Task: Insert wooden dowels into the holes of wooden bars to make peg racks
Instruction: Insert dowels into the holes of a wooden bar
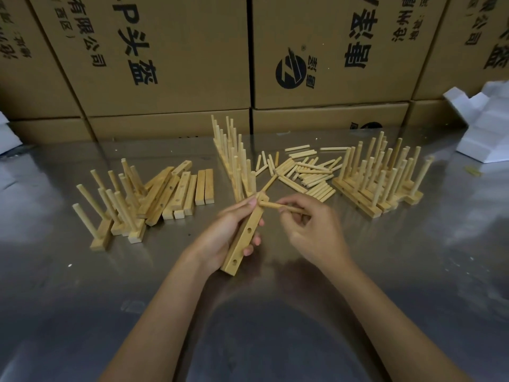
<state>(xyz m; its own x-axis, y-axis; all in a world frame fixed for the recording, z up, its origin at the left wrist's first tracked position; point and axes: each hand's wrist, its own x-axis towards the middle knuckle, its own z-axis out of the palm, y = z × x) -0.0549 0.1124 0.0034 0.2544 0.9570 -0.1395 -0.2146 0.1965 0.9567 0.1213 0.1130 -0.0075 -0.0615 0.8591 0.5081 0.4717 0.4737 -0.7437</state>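
My left hand (228, 232) grips a wooden bar (243, 239) held slanted above the table, with two empty holes showing on its near half. One dowel (268, 183) sticks out of the bar's far end. My right hand (314, 227) pinches a second dowel (278, 206), whose tip meets the bar near its upper end. Loose dowels (305, 172) lie in a heap behind my hands. Plain bars (181, 191) are stacked at the left.
Finished peg racks stand in three groups: left (115, 205), centre back (234, 158) and right (380, 177). Cardboard boxes (170, 59) wall off the back of the metal table (275, 326). White foam (487, 125) sits at the far right.
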